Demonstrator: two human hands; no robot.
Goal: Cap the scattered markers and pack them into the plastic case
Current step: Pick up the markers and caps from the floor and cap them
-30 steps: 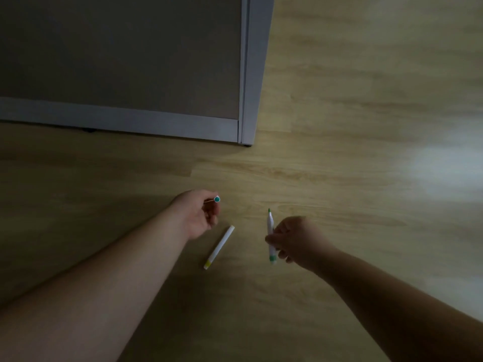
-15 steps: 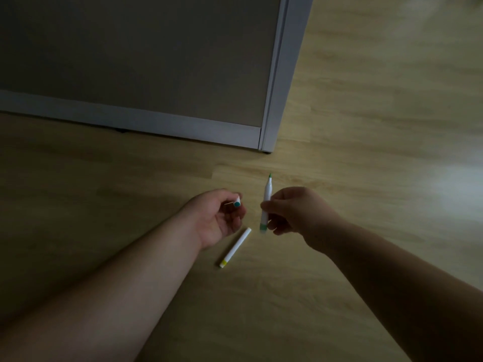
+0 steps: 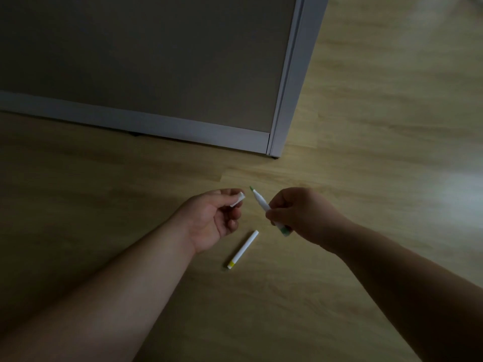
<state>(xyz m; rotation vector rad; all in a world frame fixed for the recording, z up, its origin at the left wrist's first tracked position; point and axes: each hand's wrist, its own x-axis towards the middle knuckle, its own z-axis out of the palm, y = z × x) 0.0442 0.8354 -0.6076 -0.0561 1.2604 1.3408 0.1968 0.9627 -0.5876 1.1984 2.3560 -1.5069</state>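
Observation:
My right hand [image 3: 300, 215] grips an uncapped green marker [image 3: 261, 202], white-bodied, its green tip pointing up and left. My left hand [image 3: 214, 218] pinches a small white cap [image 3: 238, 200] between thumb and fingers, its open end turned toward the marker tip a short gap away. A capped white marker with a yellow end [image 3: 243, 249] lies on the wooden floor just below and between the hands. No plastic case is in view.
A grey-framed panel [image 3: 290, 100] stands on the floor behind the hands, its corner foot at upper centre. Light wooden floor [image 3: 366, 152] stretches to the right, with a bright glare patch at far right.
The green marker has tilted so its tip points at the cap. My left hand has turned the cap's opening toward it. The view has shifted slightly.

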